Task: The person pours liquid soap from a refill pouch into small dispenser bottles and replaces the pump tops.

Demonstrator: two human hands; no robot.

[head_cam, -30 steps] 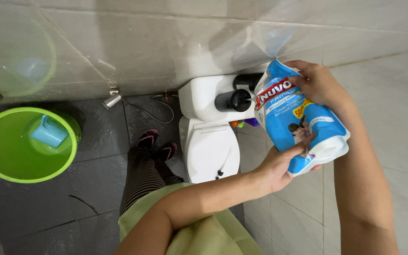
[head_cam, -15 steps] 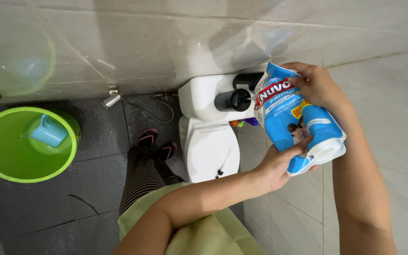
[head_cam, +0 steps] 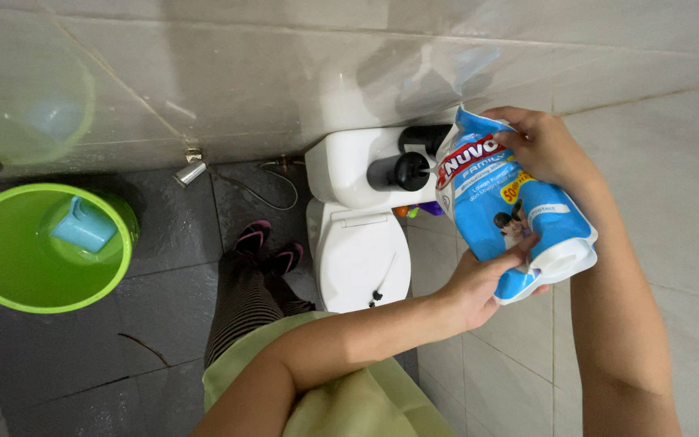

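left hand [head_cam: 479, 285]: clenched on the lower end of a blue refill pouch [head_cam: 511, 210], thumb across its front.
right hand [head_cam: 545, 146]: pinching the pouch's upper edge by the wall.
pouch: held tilted above the toilet tank [head_cam: 341, 166], its top corner touching the mouth of a black bottle [head_cam: 398, 171] standing on the tank.
toilet [head_cam: 363, 257]: white, lid shut, a small black pump part lying on it.
floor: dark tiles, green bucket [head_cam: 42, 247] with a light blue scoop [head_cam: 84, 226] inside.
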